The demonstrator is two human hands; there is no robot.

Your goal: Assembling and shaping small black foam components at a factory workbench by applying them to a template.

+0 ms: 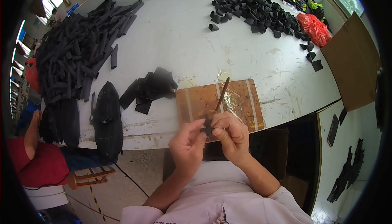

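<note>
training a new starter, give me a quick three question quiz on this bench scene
1. True or false: both hands hold the small black piece.
2. What lies under the hands? A) brown board B) red bag C) cardboard sheet
3. On which side of the table is the big pile of long black strips?

Key:
1. True: left hand and right hand pinch it together.
2. A, the brown board.
3. The person's left.

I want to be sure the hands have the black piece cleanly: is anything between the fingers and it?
Nothing visible does. The left hand and the right hand both pinch the small black piece directly, just above the near edge of the brown board. The thin dark tool rises from the right hand, clear of the piece.
</note>
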